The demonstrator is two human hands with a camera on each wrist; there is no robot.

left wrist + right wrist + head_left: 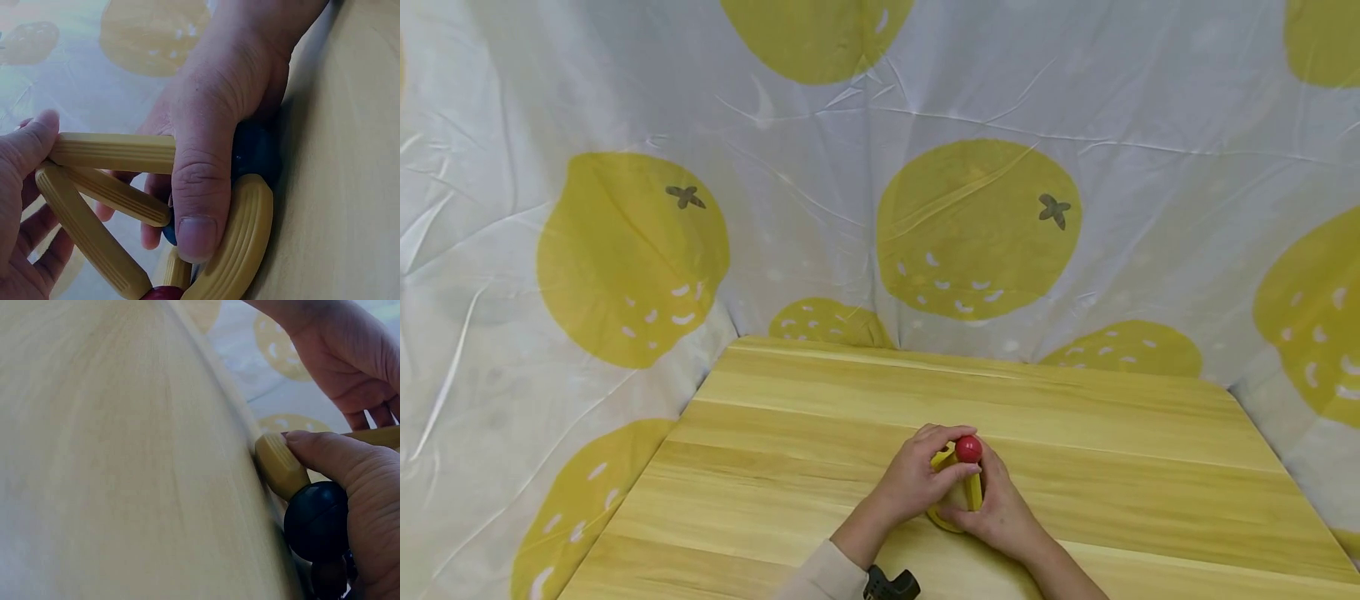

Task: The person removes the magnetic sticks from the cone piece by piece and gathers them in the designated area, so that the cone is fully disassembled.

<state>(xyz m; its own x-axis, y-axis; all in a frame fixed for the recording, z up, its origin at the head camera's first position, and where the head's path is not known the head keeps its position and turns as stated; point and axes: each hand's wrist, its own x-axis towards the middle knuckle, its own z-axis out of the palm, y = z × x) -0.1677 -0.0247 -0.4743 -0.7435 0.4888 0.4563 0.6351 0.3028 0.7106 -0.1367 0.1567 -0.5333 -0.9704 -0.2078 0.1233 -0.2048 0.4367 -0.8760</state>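
A small frame of yellow ribbed rods [94, 231] and balls stands on the table between both hands. At its top is a red ball [968, 449], which my left hand [917, 471] holds between thumb and fingers. Three straight rods converge there in the left wrist view. Low on the frame, my right hand [1003, 512] grips a rod and the base, its thumb laid over a curved yellow rod [244, 234]. A dark blue ball [317, 522] sits beside that hand at the base, and another red ball [164, 292] shows at the lower edge.
The wooden table [760, 467] spreads out on all sides of the hands. Behind and left of it hangs a pale curtain [805, 208] printed with yellow lemons. A black device [891, 585] is strapped at the left wrist, next to a light sleeve [827, 575].
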